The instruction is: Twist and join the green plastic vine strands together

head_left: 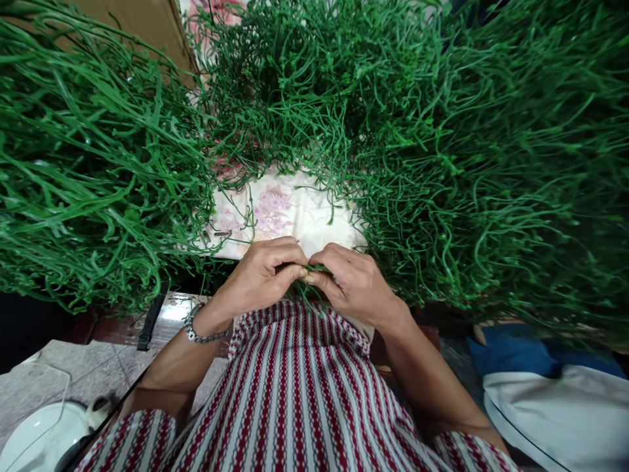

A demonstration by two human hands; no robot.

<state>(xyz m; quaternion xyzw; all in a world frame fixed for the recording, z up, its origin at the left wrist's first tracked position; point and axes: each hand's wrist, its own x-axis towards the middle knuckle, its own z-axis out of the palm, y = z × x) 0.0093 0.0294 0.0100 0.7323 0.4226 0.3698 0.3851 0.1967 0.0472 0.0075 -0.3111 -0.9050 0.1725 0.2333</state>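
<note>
My left hand (265,272) and my right hand (351,278) meet just above my lap, thumbs and forefingers pinched close together. Between the fingertips runs a thin green stem (318,267), partly hidden by the fingers. A few strands hang below the hands, over the striped cloth I wear (299,387). Right beyond my fingers lies a pale cloth with pink flowers (272,210), with a few loose stems on it. Heaps of similar curly green stems surround it: a left heap (98,170) and a large heap (432,144) across the back and right. Whether they are real or plastic I cannot tell.
A brown cardboard panel (142,29) stands behind the left heap. At lower left, a white round object (46,436) and a pale cord rest near the tiled floor (93,370). Another person's blue and white clothing (555,393) shows at lower right.
</note>
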